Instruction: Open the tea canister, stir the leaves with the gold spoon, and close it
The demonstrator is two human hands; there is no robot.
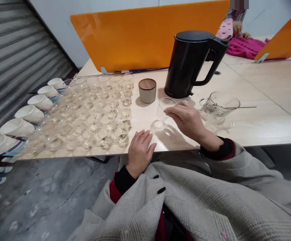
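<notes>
My right hand (187, 120) is closed on the rim of a clear plastic cup (162, 108), which is upright at the table's front middle. Whether its base touches the tabletop I cannot tell. Flat at the table's front edge lies my left hand (140, 149), its fingers stretched out and nothing in it. Left of both hands stand rows of clear cups (110, 125), several with dark bits in the bottom. A grey canister (147, 93) with a wooden lid is just behind the held cup. To the right sits a glass pitcher (223, 103) with a thin stick across it.
A black electric kettle (188, 63) stands behind my right hand. An orange divider (140, 40) runs along the back. Several white paper cups (30, 113) line the left end. At the back right, another person's hand (237, 30) is near pink cloth (247, 47).
</notes>
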